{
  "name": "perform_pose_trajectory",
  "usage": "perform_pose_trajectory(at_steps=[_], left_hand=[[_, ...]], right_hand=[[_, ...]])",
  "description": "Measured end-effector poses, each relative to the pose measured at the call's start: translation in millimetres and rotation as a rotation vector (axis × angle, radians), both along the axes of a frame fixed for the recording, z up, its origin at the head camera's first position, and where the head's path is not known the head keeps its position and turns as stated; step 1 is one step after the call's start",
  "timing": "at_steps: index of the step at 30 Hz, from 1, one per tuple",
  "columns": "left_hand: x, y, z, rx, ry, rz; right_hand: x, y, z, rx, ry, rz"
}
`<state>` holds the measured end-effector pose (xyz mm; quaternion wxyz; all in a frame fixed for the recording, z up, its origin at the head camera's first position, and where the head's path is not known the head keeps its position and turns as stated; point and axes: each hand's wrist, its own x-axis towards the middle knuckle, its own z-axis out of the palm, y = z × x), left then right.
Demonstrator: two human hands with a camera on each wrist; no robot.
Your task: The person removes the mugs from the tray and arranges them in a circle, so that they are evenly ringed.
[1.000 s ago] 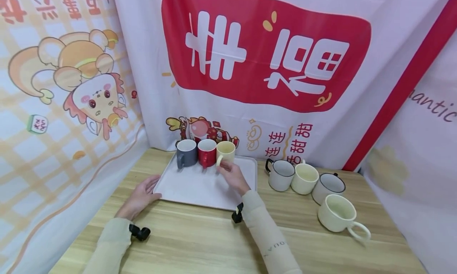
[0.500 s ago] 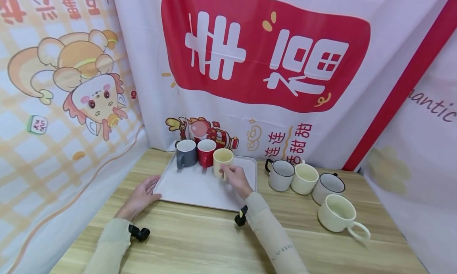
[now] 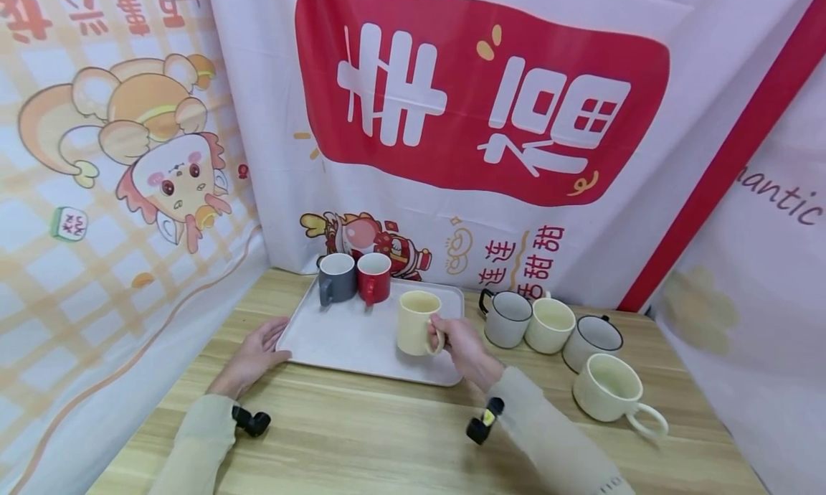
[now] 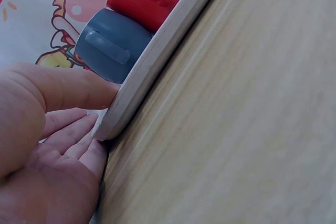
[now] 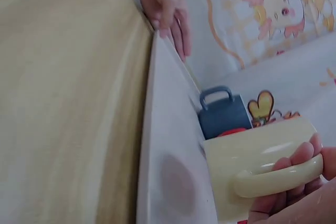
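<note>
My right hand (image 3: 466, 346) has the pale yellow mug (image 3: 414, 326) by its handle, fingers and thumb curled round it. Mug's upright over the near right part of the white tray (image 3: 345, 341); can't tell if its base touches. My left hand (image 3: 257, 348) is at the tray's near left corner: thumb against the rim, other fingers straight and apart from the thumb. Gray mug (image 3: 339, 281) and red mug (image 3: 376, 284) sit side by side along the tray's far edge, handles toward me. Right of the tray, on the wooden table (image 3: 335, 437): two dark-rimmed mugs (image 3: 507, 323) and two cream mugs (image 3: 548, 328), the nearest with its handle out to the right.
</note>
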<state>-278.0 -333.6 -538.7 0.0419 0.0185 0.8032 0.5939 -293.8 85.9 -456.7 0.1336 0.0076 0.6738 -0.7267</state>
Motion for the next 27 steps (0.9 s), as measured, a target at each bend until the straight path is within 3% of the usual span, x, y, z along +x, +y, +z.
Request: perform_pose_trajectory(at_steps=[7,15,23,27], left_hand=[[-0.6,1.0,-1.4,-0.002,0.005,-0.007],[1.1,2.0,-1.4,0.000,-0.009,0.005],[0.7,1.5,-4.3,-0.004,-0.006,0.005],[0.6,1.1,-2.3,-0.002,0.005,0.004]], right_hand=[[53.3,40.7,18.3,0.039,0.023,-0.059],[104.3,99.9,24.2,0.150,0.027,-0.029],[137.2,161.7,17.3,0.227,0.026,-0.019],[147.5,183.6,9.5,0.265,0.032,-0.090]])
